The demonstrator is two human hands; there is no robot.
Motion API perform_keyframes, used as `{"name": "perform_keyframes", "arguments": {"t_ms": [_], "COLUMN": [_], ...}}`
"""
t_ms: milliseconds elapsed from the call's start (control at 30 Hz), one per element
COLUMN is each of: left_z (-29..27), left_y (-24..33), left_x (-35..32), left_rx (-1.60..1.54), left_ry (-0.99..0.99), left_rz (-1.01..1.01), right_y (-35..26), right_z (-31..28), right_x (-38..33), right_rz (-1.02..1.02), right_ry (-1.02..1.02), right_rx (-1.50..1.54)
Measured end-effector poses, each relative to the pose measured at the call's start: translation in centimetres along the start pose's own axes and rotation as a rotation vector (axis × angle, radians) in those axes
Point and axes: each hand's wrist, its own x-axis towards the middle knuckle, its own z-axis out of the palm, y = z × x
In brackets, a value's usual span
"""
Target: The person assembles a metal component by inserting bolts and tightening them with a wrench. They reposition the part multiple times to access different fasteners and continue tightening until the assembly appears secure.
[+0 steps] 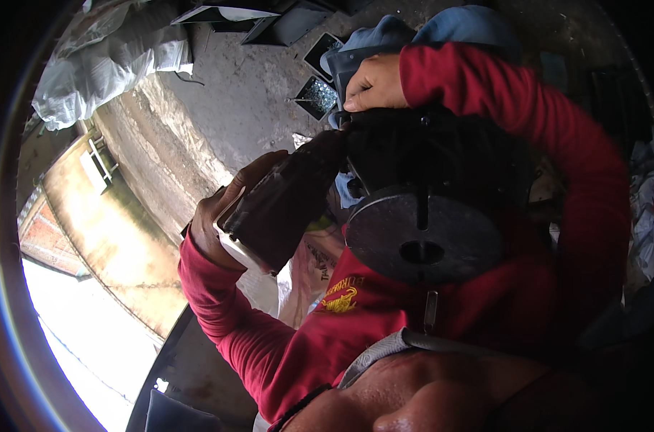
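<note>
Your left hand (222,216) wraps its fingers around a dark block (280,209), whose long axis runs up and right toward the black machine (427,187); the block's upper end touches the housing just below your right hand (373,83). That hand lies curled on top of the machine, nearer the contact point. A round dark disc (422,234) with a centre hole faces you. A yellow emblem (339,297) sits on your red shirt; white sacks (104,65) lie upper left.

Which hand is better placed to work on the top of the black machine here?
Right. The right hand already rests on top of the black machine, while the left hand is occupied gripping a dark block beside it.
</note>
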Motion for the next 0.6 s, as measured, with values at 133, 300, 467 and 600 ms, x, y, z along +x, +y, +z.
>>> {"name": "perform_keyframes", "arguments": {"t_ms": [133,300,467,600], "left_z": [0.9,1.3,1.5,1.5], "left_y": [0.0,-0.5,-1.1,-1.3], "left_x": [0.2,0.6,0.3,-1.0], "left_rx": [-0.01,-0.029,-0.054,-0.098], "left_ry": [-0.006,-0.014,-0.01,-0.005], "left_rz": [-0.005,-0.011,-0.024,-0.076], "right_y": [-0.8,-1.4,-0.4,0.4], "right_z": [-0.1,-0.1,0.3,0.6], "right_x": [-0.2,-0.6,-0.3,0.3], "right_rz": [0.068,0.066,0.021,-0.031], "right_ry": [-0.021,0.017,0.051,0.064], "right_rx": [-0.002,-0.006,-0.058,-0.041]}}
